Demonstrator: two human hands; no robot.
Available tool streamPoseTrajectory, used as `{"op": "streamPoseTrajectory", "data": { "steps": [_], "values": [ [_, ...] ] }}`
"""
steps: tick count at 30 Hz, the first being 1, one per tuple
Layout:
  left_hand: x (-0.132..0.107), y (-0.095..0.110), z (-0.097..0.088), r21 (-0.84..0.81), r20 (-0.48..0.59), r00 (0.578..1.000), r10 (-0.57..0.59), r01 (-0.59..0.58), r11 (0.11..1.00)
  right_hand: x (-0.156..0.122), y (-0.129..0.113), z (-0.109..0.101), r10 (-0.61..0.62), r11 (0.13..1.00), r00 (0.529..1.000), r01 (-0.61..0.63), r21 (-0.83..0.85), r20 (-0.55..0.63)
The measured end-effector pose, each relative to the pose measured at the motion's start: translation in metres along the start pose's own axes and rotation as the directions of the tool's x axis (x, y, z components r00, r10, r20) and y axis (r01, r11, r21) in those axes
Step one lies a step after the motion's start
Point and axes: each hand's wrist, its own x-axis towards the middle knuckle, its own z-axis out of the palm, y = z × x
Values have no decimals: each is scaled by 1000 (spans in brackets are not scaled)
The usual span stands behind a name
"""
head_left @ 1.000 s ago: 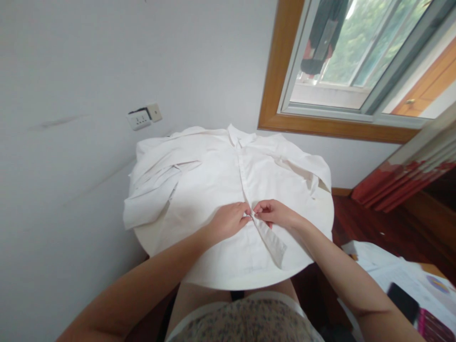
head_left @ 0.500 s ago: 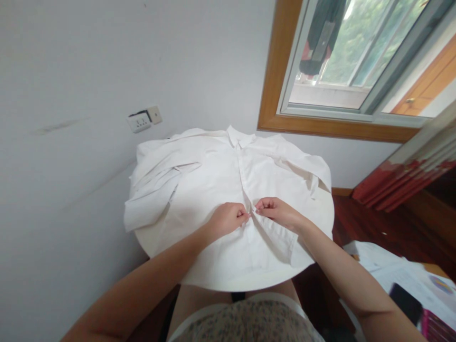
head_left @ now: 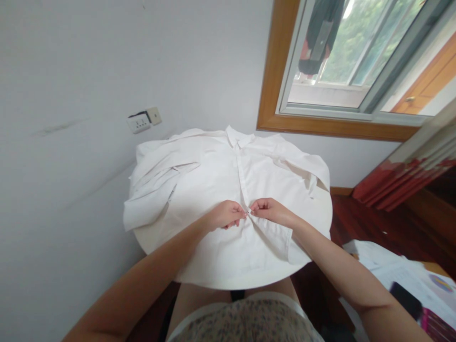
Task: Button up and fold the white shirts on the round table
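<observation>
Where our fingertips meet, our left hand and right hand each pinch an edge of the front placket of the white shirt, fingers closed tight on the cloth. The shirt lies spread face up over the round table. Its long axis runs straight away from us, with the collar pointing at the wall and the hem at the near edge.
</observation>
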Motion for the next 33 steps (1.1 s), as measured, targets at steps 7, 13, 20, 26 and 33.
{"op": "streamPoseTrajectory", "data": {
  "steps": [7,13,20,26,33],
  "values": [
    [3,-3,-1,-87,80,997,14,-7,996,1,5,5,26,1000,1000,-26,4,5],
    [0,-1,-3,-113,69,998,14,-6,994,-5,-3,6,22,1000,1000,-23,-21,-17],
    [2,-3,-7,-186,115,993,7,15,982,-9,-7,8,51,998,996,-52,-25,-68],
    [4,-6,-7,-221,123,992,12,15,975,-7,-6,6,58,998,998,-58,-22,-24],
    [3,-4,-4,-141,106,994,6,9,990,-4,-1,4,32,999,999,-32,-17,-13]
  ]
}}
